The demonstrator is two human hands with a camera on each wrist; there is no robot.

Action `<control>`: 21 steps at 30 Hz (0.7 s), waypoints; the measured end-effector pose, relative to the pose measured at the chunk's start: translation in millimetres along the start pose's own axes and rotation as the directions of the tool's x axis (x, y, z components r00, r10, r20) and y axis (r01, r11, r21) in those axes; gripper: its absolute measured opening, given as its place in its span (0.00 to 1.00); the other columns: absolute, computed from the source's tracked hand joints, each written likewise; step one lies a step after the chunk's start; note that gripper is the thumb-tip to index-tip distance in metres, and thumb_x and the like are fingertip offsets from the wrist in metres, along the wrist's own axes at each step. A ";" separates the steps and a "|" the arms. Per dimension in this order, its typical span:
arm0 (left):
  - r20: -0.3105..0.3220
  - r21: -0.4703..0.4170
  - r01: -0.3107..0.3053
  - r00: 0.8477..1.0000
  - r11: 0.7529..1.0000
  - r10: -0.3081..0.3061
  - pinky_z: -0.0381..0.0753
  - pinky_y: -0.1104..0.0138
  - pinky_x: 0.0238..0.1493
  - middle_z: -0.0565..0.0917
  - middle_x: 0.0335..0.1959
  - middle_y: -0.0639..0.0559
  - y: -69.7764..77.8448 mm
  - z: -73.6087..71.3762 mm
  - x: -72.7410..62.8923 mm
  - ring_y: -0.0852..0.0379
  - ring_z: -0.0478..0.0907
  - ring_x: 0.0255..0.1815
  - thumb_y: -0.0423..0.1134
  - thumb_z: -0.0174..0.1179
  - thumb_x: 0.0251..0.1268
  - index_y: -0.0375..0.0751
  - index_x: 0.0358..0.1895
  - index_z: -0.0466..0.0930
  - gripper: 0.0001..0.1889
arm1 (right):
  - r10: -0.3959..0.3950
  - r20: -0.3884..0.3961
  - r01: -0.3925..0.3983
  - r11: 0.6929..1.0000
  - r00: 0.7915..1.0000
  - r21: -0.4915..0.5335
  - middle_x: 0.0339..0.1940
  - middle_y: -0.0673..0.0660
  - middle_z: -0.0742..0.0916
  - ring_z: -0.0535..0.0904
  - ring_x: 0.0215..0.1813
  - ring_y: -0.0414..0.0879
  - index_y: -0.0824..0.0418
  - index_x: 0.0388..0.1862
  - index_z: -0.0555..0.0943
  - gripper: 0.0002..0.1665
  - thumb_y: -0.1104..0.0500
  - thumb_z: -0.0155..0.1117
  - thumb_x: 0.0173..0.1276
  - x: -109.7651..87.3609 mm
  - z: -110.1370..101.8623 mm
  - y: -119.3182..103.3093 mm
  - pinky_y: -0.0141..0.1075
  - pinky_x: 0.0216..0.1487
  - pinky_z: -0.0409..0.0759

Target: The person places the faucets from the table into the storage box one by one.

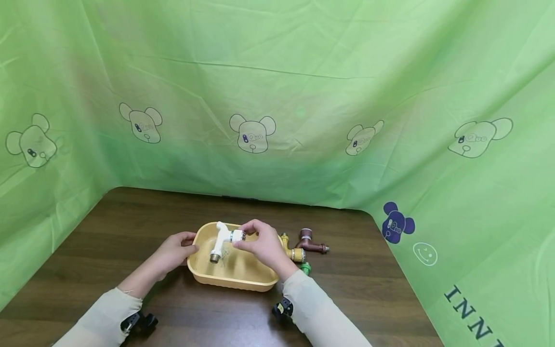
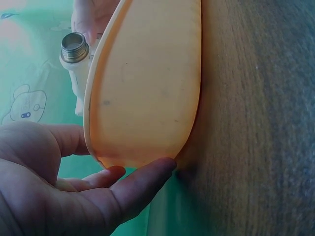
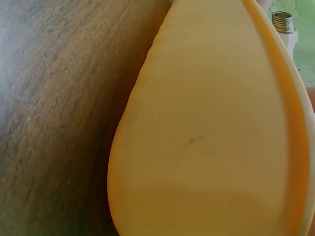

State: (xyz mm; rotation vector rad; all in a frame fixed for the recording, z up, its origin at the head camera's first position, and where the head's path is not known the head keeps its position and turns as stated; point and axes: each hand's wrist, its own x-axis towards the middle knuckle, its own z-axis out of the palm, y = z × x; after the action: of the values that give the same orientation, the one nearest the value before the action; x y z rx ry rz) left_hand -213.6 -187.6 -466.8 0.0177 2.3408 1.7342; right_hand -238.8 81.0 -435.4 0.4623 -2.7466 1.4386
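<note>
My right hand [image 1: 266,245] pinches a white plastic faucet [image 1: 222,239] by its handle, between thumb and fingers. The faucet is over the yellow basin [image 1: 236,283], its metal-threaded end pointing down toward me. That threaded end also shows above the rim in the left wrist view, and again at the top right of the right wrist view. At the basin's left end, my left hand [image 1: 175,250] grips the rim, its thumb at the edge and fingers against the outer wall. In the right wrist view the basin's side wall hides most of the right hand.
Right of the basin lie a yellow faucet [image 1: 296,254], a dark maroon faucet [image 1: 309,243] and a green piece [image 1: 306,268], partly hidden by the right arm. Everything stands on a dark wooden table [image 1: 355,279]. Green printed curtains [image 1: 303,159] hang behind it and along both sides.
</note>
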 end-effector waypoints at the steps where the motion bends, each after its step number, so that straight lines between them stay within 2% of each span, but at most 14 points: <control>1: 0.002 0.001 -0.001 1.000 1.000 0.001 0.89 0.56 0.45 0.76 0.61 0.26 0.6 -0.1 -0.2 0.44 0.83 0.52 0.31 0.55 0.75 0.20 0.71 0.62 0.27 | 0.008 0.002 -0.008 1.000 1.000 0.003 0.45 0.45 0.86 0.79 0.56 0.52 0.46 0.48 0.86 0.22 0.46 0.82 0.55 0.2 0.4 -0.6 0.44 0.54 0.78; 5: 0.003 0.000 -0.005 1.000 1.000 0.005 0.89 0.55 0.45 0.75 0.62 0.25 2.4 -0.6 -0.5 0.43 0.83 0.52 0.31 0.55 0.76 0.20 0.71 0.62 0.27 | 0.027 0.004 -0.027 1.000 1.000 0.009 0.45 0.46 0.87 0.80 0.57 0.56 0.46 0.47 0.85 0.22 0.46 0.83 0.55 0.4 2.0 -2.9 0.45 0.52 0.79; 21: -0.002 -0.013 -0.021 1.000 1.000 0.021 0.89 0.54 0.45 0.75 0.62 0.25 -1.1 0.4 0.0 0.42 0.83 0.53 0.31 0.55 0.75 0.19 0.71 0.62 0.27 | 0.011 0.003 -0.011 0.999 1.000 0.043 0.42 0.47 0.87 0.81 0.53 0.53 0.49 0.45 0.86 0.21 0.51 0.84 0.53 1.6 11.7 -3.7 0.42 0.50 0.79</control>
State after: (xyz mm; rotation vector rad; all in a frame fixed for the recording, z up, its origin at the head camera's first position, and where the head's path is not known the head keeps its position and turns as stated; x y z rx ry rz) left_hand -213.4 -187.5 -467.9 0.0380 2.3385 1.7601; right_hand -237.8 69.2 -439.0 0.4510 -2.7297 1.5027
